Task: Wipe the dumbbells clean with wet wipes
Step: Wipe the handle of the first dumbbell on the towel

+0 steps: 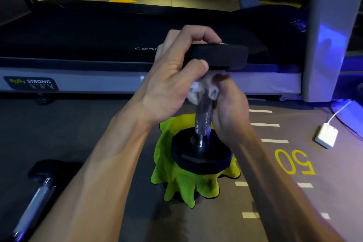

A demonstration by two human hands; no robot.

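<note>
STEP: wiping handle | left hand (172,76) fingers clamp upright dumbbell (203,124) top head | right hand (228,108) fingers wrap wet wipe (196,90) round handle | NEXT: likely stroke toward 6 o'clock

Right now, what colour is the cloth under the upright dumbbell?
Bright lime green cloth, seen in the head view.

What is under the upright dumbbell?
A green cloth lies under the dumbbell, draped over some raised support. That support is covered, so it cannot be identified.
</note>
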